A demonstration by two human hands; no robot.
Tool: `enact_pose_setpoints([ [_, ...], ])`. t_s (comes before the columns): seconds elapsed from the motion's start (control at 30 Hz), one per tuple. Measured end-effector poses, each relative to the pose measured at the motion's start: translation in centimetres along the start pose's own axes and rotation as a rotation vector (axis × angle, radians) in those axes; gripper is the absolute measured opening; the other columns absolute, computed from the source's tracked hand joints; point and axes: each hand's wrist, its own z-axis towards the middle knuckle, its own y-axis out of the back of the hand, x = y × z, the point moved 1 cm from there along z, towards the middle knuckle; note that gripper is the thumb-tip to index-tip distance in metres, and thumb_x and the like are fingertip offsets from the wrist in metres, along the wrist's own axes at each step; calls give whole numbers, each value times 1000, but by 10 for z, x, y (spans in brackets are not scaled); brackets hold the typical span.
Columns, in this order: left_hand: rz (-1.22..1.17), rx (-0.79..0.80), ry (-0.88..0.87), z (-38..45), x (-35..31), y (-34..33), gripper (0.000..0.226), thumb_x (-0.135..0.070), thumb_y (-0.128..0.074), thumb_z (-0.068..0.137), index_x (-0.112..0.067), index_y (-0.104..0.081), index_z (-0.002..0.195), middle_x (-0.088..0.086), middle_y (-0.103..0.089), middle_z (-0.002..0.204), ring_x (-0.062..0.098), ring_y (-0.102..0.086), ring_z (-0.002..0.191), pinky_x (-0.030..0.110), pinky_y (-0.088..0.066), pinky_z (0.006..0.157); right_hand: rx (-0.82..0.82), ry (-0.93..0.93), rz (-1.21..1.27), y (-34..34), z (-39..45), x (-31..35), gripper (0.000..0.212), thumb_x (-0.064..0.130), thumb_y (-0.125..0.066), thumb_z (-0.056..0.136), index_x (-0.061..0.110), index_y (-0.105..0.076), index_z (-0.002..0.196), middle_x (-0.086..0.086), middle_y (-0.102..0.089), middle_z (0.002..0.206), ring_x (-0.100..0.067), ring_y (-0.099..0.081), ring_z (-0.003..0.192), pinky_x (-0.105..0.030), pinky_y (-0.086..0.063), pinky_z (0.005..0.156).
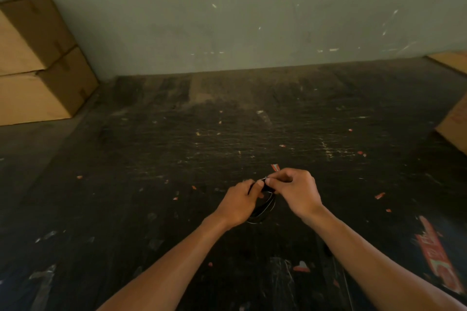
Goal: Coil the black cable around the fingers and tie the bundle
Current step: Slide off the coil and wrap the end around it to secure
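Observation:
A small coiled bundle of black cable (264, 207) hangs between my two hands above the dark table. My left hand (240, 203) grips the top of the bundle from the left, thumb on top. My right hand (295, 190) pinches the same spot from the right, thumb and forefinger closed on a thin piece at the bundle's top; whether that piece is a tie or the cable's end I cannot tell. The lower loops of the coil droop below my hands, with a pale glint along their edge. A small red-and-white scrap (275, 166) shows just beyond my right hand.
The dark, scratched table (177, 159) is littered with small red scraps and bits of tape. Two stacked cardboard boxes (38, 63) stand at the back left. More cardboard (454, 129) lies at the right edge. A grey wall (252, 7) closes the back.

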Motion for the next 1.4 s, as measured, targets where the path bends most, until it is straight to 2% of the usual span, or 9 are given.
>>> enact_pose_setpoints([
  [0.2,-298,-2,178,0,-7,-2,36,-39,-35,106,-19,-61,91,-4,-49,70,10,-44,61,28,-38,59,-29,129,-89,-7,-3,2,12,11,-66,90,23,-68,90,12,-69,87,22,-59,83,2,-43,66],
  [0.33,-437,-82,306,5,-8,4,37,-37,-34,107,-15,-58,89,-1,-45,66,11,-41,55,28,-38,55,-33,252,-40,-10,-6,5,15,9,-62,92,24,-64,94,10,-69,93,7,-65,85,-8,-50,69],
  [0.43,-440,-130,336,7,-1,9,38,-39,-33,107,-16,-56,87,-1,-46,67,13,-43,58,28,-40,56,103,257,20,-9,-5,10,19,10,-58,94,28,-61,95,10,-70,102,-1,-68,94,-15,-54,78],
  [0.53,-385,-169,296,10,3,12,38,-41,-32,106,-18,-57,88,0,-50,72,13,-47,62,27,-42,56,222,135,161,-11,-2,11,11,13,-57,95,21,-60,102,1,-71,104,-12,-71,92,-25,-58,78],
  [0.67,-286,-224,205,13,7,14,38,-43,-33,106,-21,-57,85,-2,-56,77,9,-54,66,20,-43,53,181,-162,444,-16,3,11,14,22,-65,92,11,-65,100,-8,-70,96,-18,-72,82,-29,-59,74],
  [0.8,-197,-235,129,13,10,13,34,-42,-33,106,-25,-58,92,-1,-63,90,8,-63,80,14,-42,57,120,-361,438,-28,4,6,18,6,-67,88,10,-62,105,-13,-69,99,-19,-69,79,-33,-60,75],
  [1.07,-141,-340,66,12,14,14,36,-43,-31,106,-24,-55,87,-3,-60,79,-14,-58,62,6,-44,50,142,-594,455,-32,1,3,11,13,-68,88,8,-71,98,-6,-67,70,-14,-61,55,-26,-49,51],
  [1.23,-103,-358,-4,13,11,17,38,-43,-33,105,-24,-57,83,-6,-56,68,-6,-54,53,14,-44,49,144,-739,399,-37,-4,1,15,13,-70,86,5,-69,98,-8,-64,68,-16,-60,51,-25,-46,45],
  [1.4,-27,-271,-52,9,11,8,34,-42,-33,106,-31,-56,84,-7,-61,71,-5,-59,64,13,-43,54,84,-854,652,-43,-3,9,14,15,-72,84,6,-71,95,-5,-63,62,-14,-57,49,-25,-44,44],
])
